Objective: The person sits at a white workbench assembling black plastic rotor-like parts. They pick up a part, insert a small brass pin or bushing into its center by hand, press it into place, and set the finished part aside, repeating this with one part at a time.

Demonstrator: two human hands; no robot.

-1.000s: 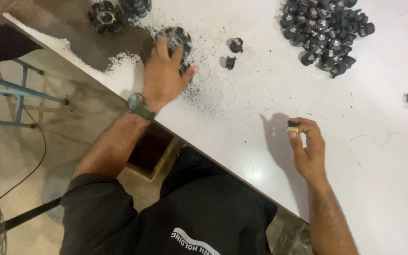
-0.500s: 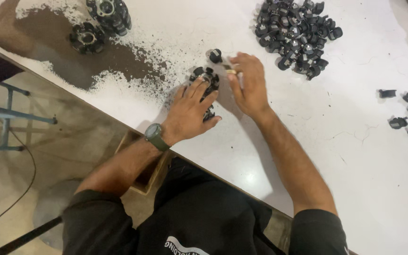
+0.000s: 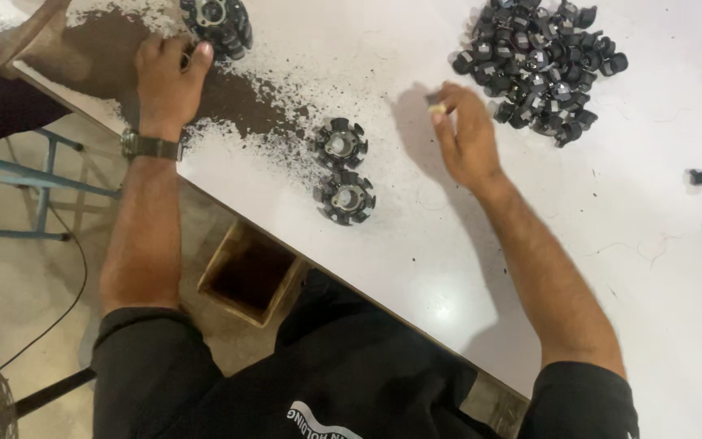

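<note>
The person wears a black short-sleeved shirt with white lettering across the chest. A dark wristwatch with a dark strap sits on the left wrist, just above the shirt's left sleeve. Both forearms and hands are bare.

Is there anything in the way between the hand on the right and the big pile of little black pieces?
Nothing visible. The right hand hovers just left of the pile of small black parts, with only bare white table between them.
</note>
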